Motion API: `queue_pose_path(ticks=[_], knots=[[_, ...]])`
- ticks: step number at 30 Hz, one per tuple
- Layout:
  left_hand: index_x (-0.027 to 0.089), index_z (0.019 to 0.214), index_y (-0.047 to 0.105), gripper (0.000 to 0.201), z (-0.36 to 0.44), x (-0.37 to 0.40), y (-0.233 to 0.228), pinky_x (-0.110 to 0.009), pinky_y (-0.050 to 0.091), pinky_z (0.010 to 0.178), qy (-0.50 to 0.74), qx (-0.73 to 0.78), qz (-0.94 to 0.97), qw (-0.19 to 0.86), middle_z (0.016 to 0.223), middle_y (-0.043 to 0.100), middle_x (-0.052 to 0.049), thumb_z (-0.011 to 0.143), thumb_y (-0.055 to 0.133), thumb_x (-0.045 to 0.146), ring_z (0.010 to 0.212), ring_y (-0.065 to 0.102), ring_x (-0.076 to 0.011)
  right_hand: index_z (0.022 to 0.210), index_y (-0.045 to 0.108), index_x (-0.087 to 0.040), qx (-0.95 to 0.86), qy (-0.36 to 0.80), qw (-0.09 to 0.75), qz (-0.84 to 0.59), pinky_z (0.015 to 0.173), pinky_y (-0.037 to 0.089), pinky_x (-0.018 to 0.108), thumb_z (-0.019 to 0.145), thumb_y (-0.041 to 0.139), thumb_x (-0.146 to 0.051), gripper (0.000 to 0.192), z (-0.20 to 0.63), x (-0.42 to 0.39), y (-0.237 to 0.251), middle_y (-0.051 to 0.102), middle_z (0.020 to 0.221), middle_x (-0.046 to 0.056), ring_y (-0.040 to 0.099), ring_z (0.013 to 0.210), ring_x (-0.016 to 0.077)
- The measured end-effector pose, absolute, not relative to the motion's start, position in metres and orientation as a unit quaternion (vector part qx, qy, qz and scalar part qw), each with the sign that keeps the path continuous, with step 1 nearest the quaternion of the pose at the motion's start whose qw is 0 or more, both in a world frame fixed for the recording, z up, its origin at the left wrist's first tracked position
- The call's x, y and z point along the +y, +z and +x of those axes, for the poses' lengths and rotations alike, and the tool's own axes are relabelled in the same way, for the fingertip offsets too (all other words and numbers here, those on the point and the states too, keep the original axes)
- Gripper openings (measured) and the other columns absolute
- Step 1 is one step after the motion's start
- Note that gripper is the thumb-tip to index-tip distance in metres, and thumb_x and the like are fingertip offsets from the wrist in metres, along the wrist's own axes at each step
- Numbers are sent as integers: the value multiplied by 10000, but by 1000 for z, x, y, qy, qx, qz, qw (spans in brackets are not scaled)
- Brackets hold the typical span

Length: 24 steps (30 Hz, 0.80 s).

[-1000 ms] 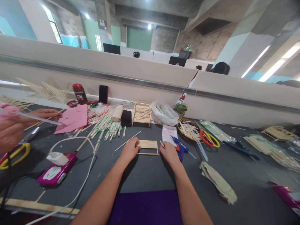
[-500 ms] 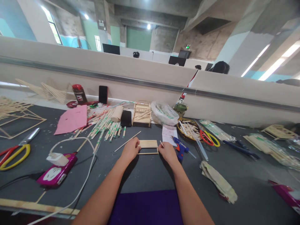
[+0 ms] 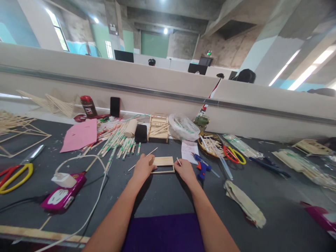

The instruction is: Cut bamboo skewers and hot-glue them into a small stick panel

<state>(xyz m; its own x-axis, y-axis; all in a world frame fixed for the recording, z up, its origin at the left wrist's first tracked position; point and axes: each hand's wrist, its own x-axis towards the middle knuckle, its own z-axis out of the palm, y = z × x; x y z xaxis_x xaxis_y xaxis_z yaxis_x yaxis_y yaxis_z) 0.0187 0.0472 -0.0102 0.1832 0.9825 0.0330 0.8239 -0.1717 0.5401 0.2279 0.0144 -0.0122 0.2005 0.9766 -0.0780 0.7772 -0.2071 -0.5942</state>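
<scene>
A small panel of wooden sticks (image 3: 163,161) lies flat on the dark table, several sticks side by side with a gap before one front stick. My left hand (image 3: 142,168) grips its left end, thumb and fingers closed on it. At the panel's right end, my right hand (image 3: 185,171) is closed on a short thin stick (image 3: 179,161) that pokes up between the fingers; its fingertips are close to the panel's corner. Behind my left hand lies a loose long stick (image 3: 151,151), partly covered. A blue glue gun (image 3: 202,167) rests just right of my right hand.
Bundled chopsticks (image 3: 123,141), a small wooden stick model (image 3: 159,127) and a basket of short sticks (image 3: 210,144) stand behind. Scissors (image 3: 234,155) and a glove (image 3: 245,203) lie to the right. A purple power strip (image 3: 64,192) with a white cable is at left.
Both hands and the stick panel have shifted a little to the left. The left hand's grip has moved slightly along the panel's end. The short stick stays in my right hand.
</scene>
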Motion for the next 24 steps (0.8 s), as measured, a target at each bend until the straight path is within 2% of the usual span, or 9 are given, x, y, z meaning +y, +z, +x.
queue_pose_path(ticks=[4, 7, 11, 17, 24], knots=[[275, 1193, 586, 539, 15, 48, -8, -276, 427, 756, 194, 614, 740, 195, 1093, 517, -51, 676, 736, 307, 858, 599, -188, 762, 669, -188, -594, 210, 211, -748, 611, 327, 199, 810, 504, -195, 173, 228, 13, -13, 677, 764, 36, 596, 730, 141], [318, 1154, 608, 459, 16, 48, -10, -268, 422, 768, 189, 580, 769, 191, 1213, 494, -29, 708, 710, 290, 900, 611, -182, 769, 673, -202, -600, 210, 204, -744, 615, 326, 198, 812, 507, -196, 171, 228, 13, -13, 679, 775, 28, 595, 739, 139], [331, 1080, 638, 354, 17, 49, -12, -262, 406, 798, 189, 528, 805, 193, 1137, 590, -6, 737, 695, 267, 969, 609, -198, 771, 682, -201, -603, 213, 212, -739, 629, 337, 200, 817, 503, -205, 185, 229, 13, -14, 683, 773, 29, 598, 735, 138], [258, 1185, 591, 494, 18, 49, -9, -294, 408, 837, 178, 541, 807, 157, 1196, 607, -65, 716, 718, 346, 1050, 594, -252, 788, 693, -196, -602, 242, 246, -720, 614, 351, 199, 774, 530, -207, 164, 234, 16, -18, 684, 741, 17, 606, 713, 145], [272, 1185, 578, 492, 22, 41, 2, -295, 421, 793, 168, 542, 813, 127, 1176, 616, -53, 724, 707, 386, 1019, 609, -253, 743, 678, -172, -581, 253, 263, -727, 584, 348, 201, 751, 516, -227, 172, 238, 21, -26, 666, 683, 24, 584, 659, 142]])
